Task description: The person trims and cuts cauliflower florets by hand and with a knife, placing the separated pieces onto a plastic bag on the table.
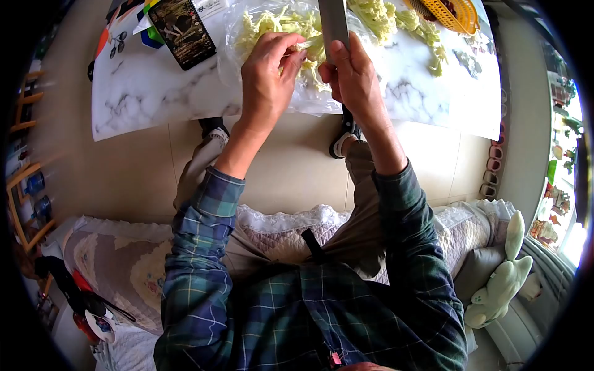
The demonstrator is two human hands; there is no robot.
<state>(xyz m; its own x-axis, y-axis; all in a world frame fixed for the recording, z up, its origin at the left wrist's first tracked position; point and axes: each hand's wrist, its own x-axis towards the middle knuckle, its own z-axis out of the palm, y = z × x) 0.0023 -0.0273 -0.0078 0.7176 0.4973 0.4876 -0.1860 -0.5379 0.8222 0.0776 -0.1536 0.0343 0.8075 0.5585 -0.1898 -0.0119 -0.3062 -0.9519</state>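
My right hand (pixel 357 77) grips a knife (pixel 335 29), its broad blade pointing away from me over the table. The fingers of my left hand (pixel 267 80) are pinched around a small pale cauliflower piece (pixel 305 46), just left of the blade. Beneath both hands, cut cauliflower (pixel 272 23) lies in a heap on a clear plastic bag (pixel 230 46). A larger bunch of cauliflower (pixel 378 20) sits right of the knife, with more stalks trailing to the right. The knife's handle is mostly hidden inside my right hand.
A phone (pixel 181 32) with a lit screen lies at the left on the marble-patterned table (pixel 167 89). At the far right stands a yellow basket (pixel 456 17). Behind the table's near edge is a quilted sofa (pixel 117 266), with a plush rabbit (pixel 502 281) on the right.
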